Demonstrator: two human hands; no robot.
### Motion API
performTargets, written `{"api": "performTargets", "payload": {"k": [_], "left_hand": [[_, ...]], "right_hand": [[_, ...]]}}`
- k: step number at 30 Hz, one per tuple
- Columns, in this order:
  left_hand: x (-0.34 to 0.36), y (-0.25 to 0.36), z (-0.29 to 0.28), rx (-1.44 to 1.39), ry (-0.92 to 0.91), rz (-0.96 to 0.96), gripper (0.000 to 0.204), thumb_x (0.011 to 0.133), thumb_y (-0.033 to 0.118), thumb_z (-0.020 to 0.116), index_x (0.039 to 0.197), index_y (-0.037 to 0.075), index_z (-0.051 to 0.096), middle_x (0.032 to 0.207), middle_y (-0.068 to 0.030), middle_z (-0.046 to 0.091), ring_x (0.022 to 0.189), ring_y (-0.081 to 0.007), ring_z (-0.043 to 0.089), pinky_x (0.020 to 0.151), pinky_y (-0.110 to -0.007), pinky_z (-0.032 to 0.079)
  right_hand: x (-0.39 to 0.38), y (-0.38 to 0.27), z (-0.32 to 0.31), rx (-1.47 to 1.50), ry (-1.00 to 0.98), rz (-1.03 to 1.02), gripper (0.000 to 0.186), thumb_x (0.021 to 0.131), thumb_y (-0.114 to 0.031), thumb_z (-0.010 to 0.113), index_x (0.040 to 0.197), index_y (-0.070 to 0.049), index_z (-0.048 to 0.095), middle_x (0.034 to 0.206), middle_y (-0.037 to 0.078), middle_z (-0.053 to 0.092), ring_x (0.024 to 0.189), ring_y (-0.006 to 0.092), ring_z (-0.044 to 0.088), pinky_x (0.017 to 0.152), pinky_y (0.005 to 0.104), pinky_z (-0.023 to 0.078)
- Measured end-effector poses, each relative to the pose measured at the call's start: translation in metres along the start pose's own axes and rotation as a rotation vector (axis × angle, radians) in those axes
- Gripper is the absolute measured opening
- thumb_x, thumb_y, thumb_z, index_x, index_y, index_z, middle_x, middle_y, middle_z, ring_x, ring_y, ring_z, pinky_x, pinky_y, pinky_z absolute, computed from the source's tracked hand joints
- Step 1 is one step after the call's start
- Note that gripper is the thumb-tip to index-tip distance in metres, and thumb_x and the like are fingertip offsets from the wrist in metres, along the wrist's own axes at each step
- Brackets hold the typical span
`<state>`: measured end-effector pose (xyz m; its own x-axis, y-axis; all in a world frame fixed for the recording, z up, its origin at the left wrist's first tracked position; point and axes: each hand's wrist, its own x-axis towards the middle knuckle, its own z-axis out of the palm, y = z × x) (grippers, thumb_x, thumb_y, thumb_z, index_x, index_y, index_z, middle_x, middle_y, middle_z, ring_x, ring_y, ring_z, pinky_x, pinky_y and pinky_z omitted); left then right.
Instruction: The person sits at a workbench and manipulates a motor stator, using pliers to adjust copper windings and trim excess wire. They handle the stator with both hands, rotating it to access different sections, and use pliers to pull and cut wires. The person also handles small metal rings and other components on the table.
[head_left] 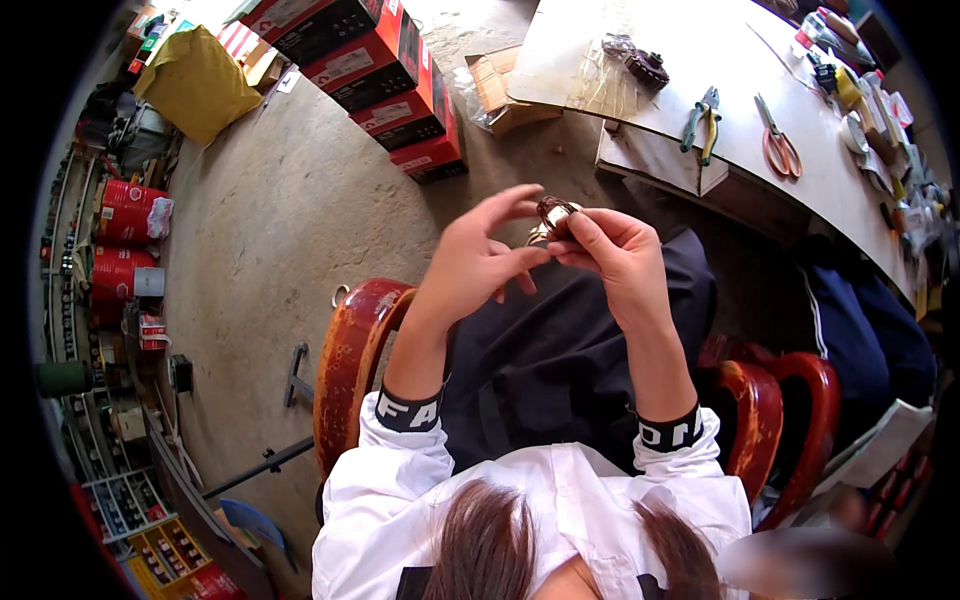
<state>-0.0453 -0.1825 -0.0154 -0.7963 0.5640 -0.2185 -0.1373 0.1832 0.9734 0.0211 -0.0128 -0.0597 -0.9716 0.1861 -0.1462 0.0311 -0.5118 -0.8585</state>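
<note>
Above my lap, my right hand [615, 250] is closed, thumb and fingertips pinching a small wire-wound part [558, 214]. Dark brown strands loop round this part, and a pale, shiny piece shows in its middle. To the left of it is my left hand [480, 250], its fingers curved and apart. Its thumb and forefinger tips come close to the part; whether they touch it, I cannot tell. On the table ahead lies a clump of similar dark brown wound parts [640, 62] with thin wires trailing from it.
The pale table [740, 60] at the front right bears pliers [702, 125], orange-handled scissors [780, 140] and clutter along its far edge. Red-and-black boxes [430, 150] are stacked ahead on the floor. Wooden chair arms [350, 360] flank me. Shelves with red tins [130, 210] line the left.
</note>
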Motion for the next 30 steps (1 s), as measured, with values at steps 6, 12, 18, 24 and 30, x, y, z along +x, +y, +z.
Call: {"api": "performTargets", "payload": {"k": [6,12,18,24,30], "left_hand": [[-0.002,0.003,-0.003,0.039,0.111,0.188,0.035,0.085,-0.001,0.069,0.119,-0.001,0.063,0.098,-0.0065,0.066,0.077,-0.0116,0.067,0.068,-0.022,0.055],[0.004,-0.009,-0.007,-0.083,0.106,0.170,0.021,0.086,-0.002,0.068,0.106,-0.006,0.067,0.094,-0.0114,0.071,0.083,-0.0151,0.069,0.074,-0.025,0.056],[0.002,-0.007,-0.019,-0.043,0.102,0.142,0.013,0.086,-0.002,0.068,0.098,-0.006,0.069,0.089,-0.0107,0.072,0.078,-0.0145,0.069,0.071,-0.026,0.057],[0.001,0.004,-0.027,0.102,0.082,0.076,0.010,0.085,-0.001,0.069,0.094,-0.005,0.071,0.084,-0.0086,0.072,0.074,-0.0121,0.068,0.067,-0.024,0.055],[0.002,0.008,-0.028,0.157,0.085,0.039,0.010,0.085,0.000,0.068,0.094,-0.005,0.071,0.083,-0.0081,0.072,0.072,-0.0118,0.068,0.065,-0.023,0.055]], "right_hand": [[-0.001,-0.006,0.013,-0.183,0.032,-0.106,0.017,0.092,-0.007,0.063,0.097,0.008,0.068,0.087,0.011,0.070,0.075,0.0159,0.070,0.070,0.0248,0.058],[-0.003,-0.004,0.021,-0.352,0.050,-0.207,0.015,0.090,-0.006,0.065,0.096,0.008,0.068,0.080,0.008,0.070,0.075,0.0130,0.070,0.069,0.0221,0.055],[-0.001,-0.016,0.018,-0.321,-0.133,-0.125,0.017,0.088,-0.007,0.068,0.097,0.007,0.067,0.082,0.005,0.069,0.075,0.0095,0.067,0.067,0.0216,0.053],[0.027,-0.027,-0.008,-0.483,-0.518,0.252,0.025,0.085,-0.019,0.073,0.095,0.004,0.068,0.080,0.000,0.066,0.069,0.0045,0.057,0.062,0.0210,0.047],[0.038,-0.021,-0.008,-0.424,-0.547,0.206,0.027,0.083,-0.020,0.076,0.095,0.003,0.068,0.081,-0.001,0.063,0.073,0.0027,0.053,0.063,0.0199,0.044]]}}
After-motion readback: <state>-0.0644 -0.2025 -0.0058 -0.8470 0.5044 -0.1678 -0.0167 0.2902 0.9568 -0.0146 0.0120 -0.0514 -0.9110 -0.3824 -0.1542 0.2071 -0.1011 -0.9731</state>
